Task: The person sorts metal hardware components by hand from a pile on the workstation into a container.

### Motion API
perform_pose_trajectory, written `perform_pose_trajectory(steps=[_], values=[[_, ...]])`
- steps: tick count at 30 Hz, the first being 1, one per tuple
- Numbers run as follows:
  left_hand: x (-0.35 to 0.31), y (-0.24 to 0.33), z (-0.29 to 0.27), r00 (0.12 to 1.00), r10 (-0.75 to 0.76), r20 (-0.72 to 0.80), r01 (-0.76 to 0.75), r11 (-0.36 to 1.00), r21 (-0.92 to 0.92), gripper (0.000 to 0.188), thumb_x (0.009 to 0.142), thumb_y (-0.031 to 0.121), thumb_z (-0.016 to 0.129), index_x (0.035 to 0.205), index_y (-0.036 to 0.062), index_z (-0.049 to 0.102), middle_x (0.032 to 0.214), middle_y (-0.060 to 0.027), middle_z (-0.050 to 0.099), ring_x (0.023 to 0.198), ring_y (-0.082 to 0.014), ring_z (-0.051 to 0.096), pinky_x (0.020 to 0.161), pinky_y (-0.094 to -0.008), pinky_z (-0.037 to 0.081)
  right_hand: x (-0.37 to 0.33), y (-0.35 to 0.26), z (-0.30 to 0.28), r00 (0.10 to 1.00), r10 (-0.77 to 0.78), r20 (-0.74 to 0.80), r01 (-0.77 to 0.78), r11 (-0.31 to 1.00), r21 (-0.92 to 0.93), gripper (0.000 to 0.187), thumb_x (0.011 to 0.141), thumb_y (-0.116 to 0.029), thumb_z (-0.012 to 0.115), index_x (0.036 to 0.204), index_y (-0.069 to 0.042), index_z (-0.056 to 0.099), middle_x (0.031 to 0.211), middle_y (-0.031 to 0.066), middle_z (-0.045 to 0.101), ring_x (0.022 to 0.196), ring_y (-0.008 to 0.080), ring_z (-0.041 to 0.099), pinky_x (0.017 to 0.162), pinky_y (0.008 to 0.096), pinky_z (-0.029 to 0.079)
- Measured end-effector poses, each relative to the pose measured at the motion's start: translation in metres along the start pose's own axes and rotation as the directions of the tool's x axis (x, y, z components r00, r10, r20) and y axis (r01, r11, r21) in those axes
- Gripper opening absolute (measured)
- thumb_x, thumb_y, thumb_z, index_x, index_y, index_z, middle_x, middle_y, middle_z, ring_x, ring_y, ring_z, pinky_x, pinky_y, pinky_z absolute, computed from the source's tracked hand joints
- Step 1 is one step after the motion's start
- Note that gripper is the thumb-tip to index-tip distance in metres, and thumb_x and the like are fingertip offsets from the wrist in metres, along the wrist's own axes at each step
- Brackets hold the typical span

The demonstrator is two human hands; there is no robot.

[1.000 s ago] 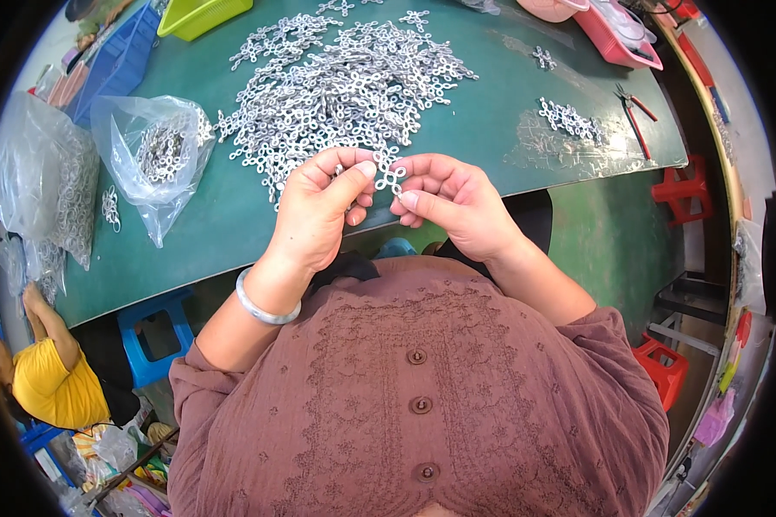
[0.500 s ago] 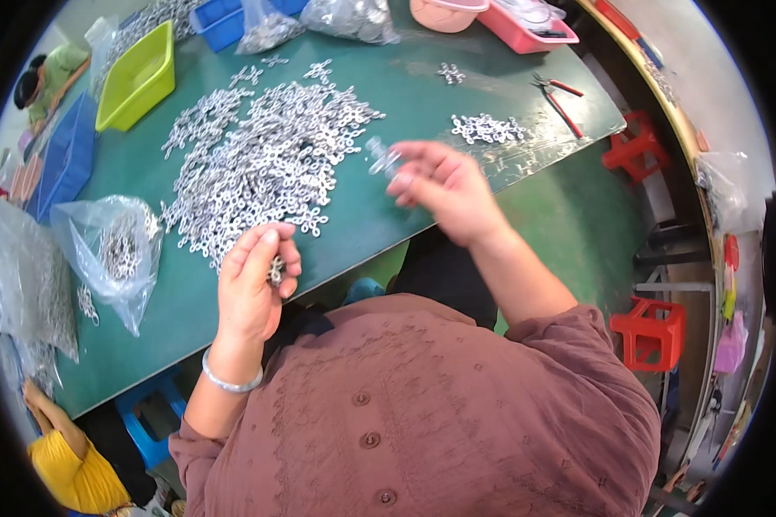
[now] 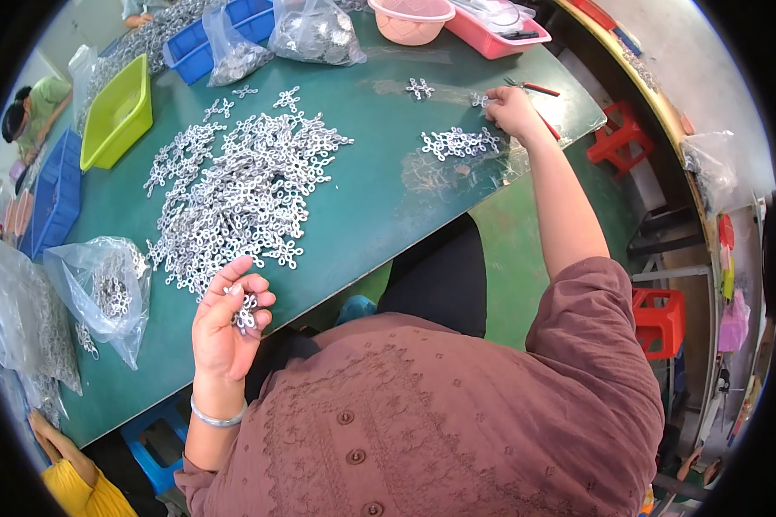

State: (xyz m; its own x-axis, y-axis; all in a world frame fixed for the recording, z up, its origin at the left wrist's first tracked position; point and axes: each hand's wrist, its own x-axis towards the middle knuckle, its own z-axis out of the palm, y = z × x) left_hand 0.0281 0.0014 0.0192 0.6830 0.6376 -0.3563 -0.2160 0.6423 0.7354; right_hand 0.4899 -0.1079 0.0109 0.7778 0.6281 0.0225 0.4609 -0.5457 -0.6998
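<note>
My left hand (image 3: 228, 323) is curled, palm up, around a few silvery looped metal pieces (image 3: 245, 314) at the table's near edge. Just beyond it spreads a big heap of the same looped metal pieces (image 3: 246, 185). Stretched out to the far right, my right hand (image 3: 510, 112) pinches one looped metal piece (image 3: 480, 101) by its end, low over the table. A small pile of pieces (image 3: 459, 143) lies nearer me, beside that hand, and a lone cross-shaped piece (image 3: 420, 88) is to its left. Red-handled pliers (image 3: 539, 90) are partly hidden behind my right hand.
A clear bag of metal pieces (image 3: 103, 289) rests on the left of the green table (image 3: 362, 198). A yellow-green bin (image 3: 116, 116), blue trays (image 3: 59, 185) and pink baskets (image 3: 500, 34) stand along the far side. Red stools (image 3: 658, 320) are at the right. Other people sit at the left.
My right hand has moved far right with a looped piece, from beside the heap to near the pliers. My left hand has loosened and turned up, showing the pieces in it. The view has shifted.
</note>
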Motion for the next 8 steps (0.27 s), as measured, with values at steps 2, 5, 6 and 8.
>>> perform_pose_trajectory(steps=[2,5,6,8], values=[[0.001,0.0,-0.001,1.0,0.017,-0.001,-0.017,1.0,-0.014,0.028,0.088,0.012,0.046,0.115,0.0037,0.045,0.089,-0.0083,0.057,0.075,-0.0157,0.057,0.057,-0.024,0.048,0.01,0.011,0.0,0.999,0.035,0.014,-0.035,0.999,-0.04,0.034,0.071,-0.006,0.056,0.103,0.005,0.057,0.085,0.0171,0.064,0.076,0.02,0.063,0.07,0.0299,0.047],[0.001,0.001,0.0,0.999,0.006,-0.033,-0.007,1.0,-0.023,0.031,0.088,0.014,0.046,0.118,0.0045,0.043,0.092,-0.0077,0.057,0.076,-0.0162,0.058,0.058,-0.0244,0.048,0.022,0.027,0.005,0.992,-0.065,-0.108,0.035,0.966,-0.256,0.037,0.071,-0.013,0.06,0.106,-0.002,0.058,0.096,0.0183,0.062,0.091,0.0255,0.06,0.082,0.034,0.045],[-0.003,0.002,-0.002,0.998,0.004,-0.057,-0.006,0.999,-0.032,0.032,0.089,0.015,0.046,0.119,0.0049,0.042,0.093,-0.0074,0.057,0.077,-0.0164,0.058,0.058,-0.0246,0.048,0.016,0.012,0.005,0.995,-0.059,-0.081,0.032,0.954,-0.3,0.038,0.071,-0.014,0.061,0.107,-0.002,0.058,0.097,0.0199,0.061,0.094,0.0252,0.06,0.085,0.0343,0.044],[-0.011,0.004,-0.011,0.995,-0.009,-0.095,0.005,0.999,-0.039,0.035,0.089,0.016,0.047,0.122,0.0051,0.04,0.095,-0.0079,0.057,0.078,-0.0176,0.058,0.059,-0.0257,0.049,0.036,0.043,-0.001,0.979,-0.176,-0.105,0.135,0.939,-0.318,0.04,0.071,-0.007,0.059,0.11,0.002,0.054,0.078,0.0142,0.063,0.072,0.0195,0.062,0.071,0.0294,0.048]])
